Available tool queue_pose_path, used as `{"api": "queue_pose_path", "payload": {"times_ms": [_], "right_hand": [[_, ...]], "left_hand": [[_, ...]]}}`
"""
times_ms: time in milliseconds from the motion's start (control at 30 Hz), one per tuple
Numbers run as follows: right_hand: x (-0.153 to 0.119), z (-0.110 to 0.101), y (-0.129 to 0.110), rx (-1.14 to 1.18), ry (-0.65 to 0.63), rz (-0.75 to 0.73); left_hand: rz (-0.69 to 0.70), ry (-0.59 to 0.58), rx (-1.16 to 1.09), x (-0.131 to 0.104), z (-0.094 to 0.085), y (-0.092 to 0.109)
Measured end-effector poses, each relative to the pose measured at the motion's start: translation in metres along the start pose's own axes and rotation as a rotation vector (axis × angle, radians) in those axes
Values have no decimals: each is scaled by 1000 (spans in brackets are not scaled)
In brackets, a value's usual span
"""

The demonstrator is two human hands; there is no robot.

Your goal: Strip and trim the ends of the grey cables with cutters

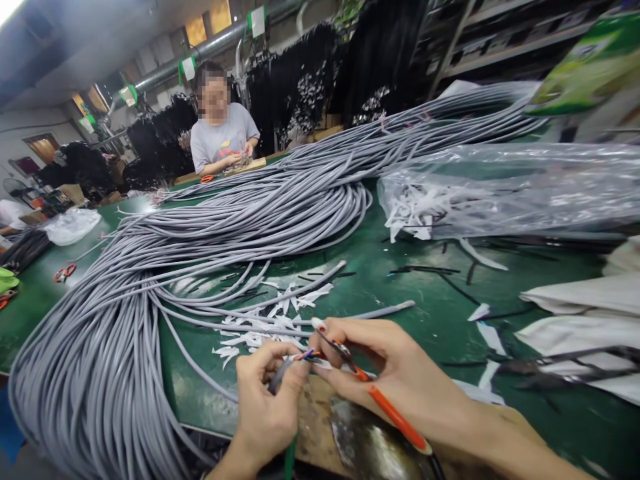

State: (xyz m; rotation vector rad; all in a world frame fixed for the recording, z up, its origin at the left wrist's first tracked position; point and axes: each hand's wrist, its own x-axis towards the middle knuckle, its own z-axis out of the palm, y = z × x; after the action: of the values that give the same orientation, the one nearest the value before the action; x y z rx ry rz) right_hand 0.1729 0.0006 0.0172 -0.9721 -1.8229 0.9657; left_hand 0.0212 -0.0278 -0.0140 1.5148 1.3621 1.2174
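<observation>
My left hand (270,393) is closed around the end of a grey cable (278,379), pinching it between thumb and fingers. Thin coloured wires (309,355), blue and orange among them, stick out of the cut sheath towards my right hand. In my right hand (385,360) are small pliers with orange handles (397,415); their metal jaws (343,349) lie close to the wires. Whether the jaws touch the wires I cannot tell. Something white covers one right fingertip (319,325). Below both hands is a worn brown board (317,413).
A large bundle of grey cables (215,233) spreads across the green table (370,267). White scraps (250,333) lie nearby. At right are a plastic bag (500,193) and dark pliers (580,367). Red-handled scissors (65,272) lie at left. Across the table sits a co-worker (223,137).
</observation>
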Motion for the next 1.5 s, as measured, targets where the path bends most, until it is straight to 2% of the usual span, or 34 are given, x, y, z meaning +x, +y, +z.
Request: {"api": "queue_pose_path", "payload": {"times_ms": [400,733,833,967,1067,1167,1400,1500], "right_hand": [[-1,-1,-1,-32,46,-151],[-3,-1,0,-53,30,-112],[-2,-1,-1,-79,17,-108],[-2,0,-2,-134,13,-153],[-1,1,0,-165,52,-208],[-1,2,3,-187,106,-251],[-3,3,15,-153,159,-159],[-2,3,18,-165,167,-105]], "left_hand": [[111,-96,103,-1,-1,4],[120,-137,156,-1,-1,0],[130,-105,161,-1,-2,-1],[90,-70,97,0,-1,-2],[10,-117,-26,-1,-1,-6],[10,-138,-99,-2,-2,-9],[234,-23,141,1,2,-1],[241,31,258,0,7,3]]}}
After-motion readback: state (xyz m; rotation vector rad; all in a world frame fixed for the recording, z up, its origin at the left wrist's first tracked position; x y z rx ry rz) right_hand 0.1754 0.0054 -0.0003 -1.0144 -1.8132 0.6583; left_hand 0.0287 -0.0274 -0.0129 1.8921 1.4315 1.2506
